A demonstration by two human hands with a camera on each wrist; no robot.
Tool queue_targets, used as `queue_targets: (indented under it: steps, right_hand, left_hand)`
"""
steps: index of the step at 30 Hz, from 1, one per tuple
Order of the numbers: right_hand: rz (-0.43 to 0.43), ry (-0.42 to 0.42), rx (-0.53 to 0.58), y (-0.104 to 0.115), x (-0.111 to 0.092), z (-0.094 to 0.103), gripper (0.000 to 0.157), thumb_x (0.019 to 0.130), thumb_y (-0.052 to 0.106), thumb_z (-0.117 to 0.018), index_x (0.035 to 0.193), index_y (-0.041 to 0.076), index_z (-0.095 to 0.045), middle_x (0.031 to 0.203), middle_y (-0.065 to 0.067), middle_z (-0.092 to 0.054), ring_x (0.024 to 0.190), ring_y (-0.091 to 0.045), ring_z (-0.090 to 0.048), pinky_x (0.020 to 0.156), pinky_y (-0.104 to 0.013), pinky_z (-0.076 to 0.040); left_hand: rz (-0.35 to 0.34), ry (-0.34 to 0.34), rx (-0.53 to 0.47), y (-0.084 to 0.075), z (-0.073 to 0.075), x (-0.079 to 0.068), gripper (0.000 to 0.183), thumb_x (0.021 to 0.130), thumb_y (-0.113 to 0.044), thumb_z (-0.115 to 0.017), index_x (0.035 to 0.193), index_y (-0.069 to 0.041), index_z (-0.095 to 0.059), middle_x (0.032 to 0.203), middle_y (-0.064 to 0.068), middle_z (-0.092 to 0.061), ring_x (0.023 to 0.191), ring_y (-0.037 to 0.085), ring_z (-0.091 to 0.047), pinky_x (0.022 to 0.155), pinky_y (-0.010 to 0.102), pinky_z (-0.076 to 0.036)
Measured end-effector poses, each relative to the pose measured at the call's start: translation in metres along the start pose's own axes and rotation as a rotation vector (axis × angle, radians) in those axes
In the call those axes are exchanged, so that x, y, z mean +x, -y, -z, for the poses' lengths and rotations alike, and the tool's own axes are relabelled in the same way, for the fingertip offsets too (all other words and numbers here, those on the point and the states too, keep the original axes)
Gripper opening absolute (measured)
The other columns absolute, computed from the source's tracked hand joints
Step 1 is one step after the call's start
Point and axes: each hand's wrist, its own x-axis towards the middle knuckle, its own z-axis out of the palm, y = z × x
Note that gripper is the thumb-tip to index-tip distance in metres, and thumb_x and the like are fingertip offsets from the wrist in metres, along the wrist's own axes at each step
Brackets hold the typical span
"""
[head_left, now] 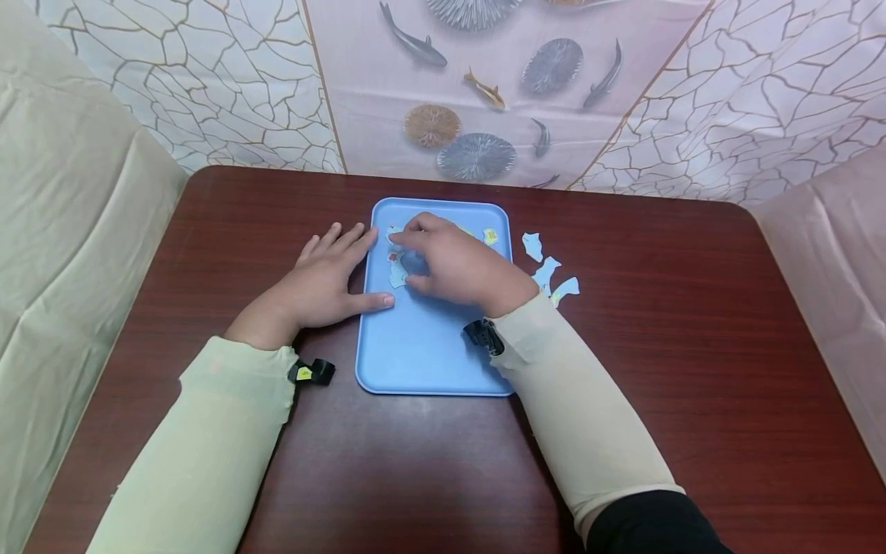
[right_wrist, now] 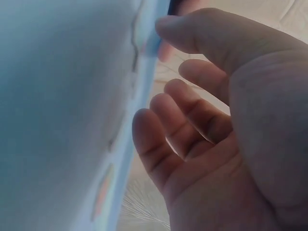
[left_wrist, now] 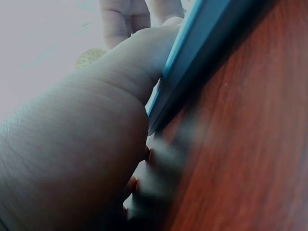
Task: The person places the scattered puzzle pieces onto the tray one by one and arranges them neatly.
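Blue piece [head_left: 398, 275] lies just beside right grip [head_left: 457, 263].

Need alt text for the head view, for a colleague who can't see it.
A person's right hand reaches over small pieces on a blue tray, while the left hand rests at the tray's left edge. More pale blue pieces lie right of the tray on a brown table.

The tray [head_left: 415, 350] lies on the worktop [head_left: 692, 346], a cloth [head_left: 374, 100] behind them. The left hand [head_left: 324, 285] is at the tray's left edge, the right hand [head_left: 460, 261] over its far half — pieces [head_left: 398, 271] lie there, further pieces [head_left: 532, 246] just right of the tray
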Motion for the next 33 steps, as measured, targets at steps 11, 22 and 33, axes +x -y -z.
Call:
queue_targets:
  steps: [11, 22, 33]
  right_hand:
    - [-0.060, -0.058, 0.026, 0.000, -0.021, 0.037, 0.065, 0.103, 0.030, -0.083, 0.162, 0.014, -0.062, 0.155, -0.010, -0.060, 0.127, -0.025, -0.068, 0.111, -0.042, -0.059]
    - [-0.187, -0.128, 0.040, -0.020, -0.053, 0.075, 0.063, 0.102, 0.035, -0.082, 0.158, 0.010, -0.066, 0.151, -0.013, -0.065, 0.126, -0.030, -0.068, 0.107, -0.050, -0.057]
    - [-0.502, 0.006, 0.213, -0.041, -0.082, 0.093, 0.064, 0.104, 0.034, -0.079, 0.161, 0.014, -0.061, 0.148, -0.013, -0.067, 0.110, -0.031, -0.074, 0.067, -0.043, -0.067]
  left_hand:
    - [0.015, 0.001, 0.004, -0.002, 0.000, 0.001, 0.119, 0.096, -0.081, -0.070, 0.183, -0.026, -0.011, 0.191, 0.013, -0.011, 0.178, 0.044, 0.004, 0.139, 0.071, 0.003]
    - [0.021, 0.005, -0.015, -0.002, 0.000, -0.001, 0.119, 0.097, -0.078, -0.072, 0.183, -0.026, -0.010, 0.191, 0.011, -0.009, 0.178, 0.042, 0.006, 0.140, 0.070, 0.005]
    - [0.016, 0.006, -0.025, -0.001, -0.001, 0.000, 0.118, 0.097, -0.079, -0.071, 0.183, -0.028, -0.009, 0.192, 0.010, -0.008, 0.178, 0.041, 0.007, 0.140, 0.070, 0.005]
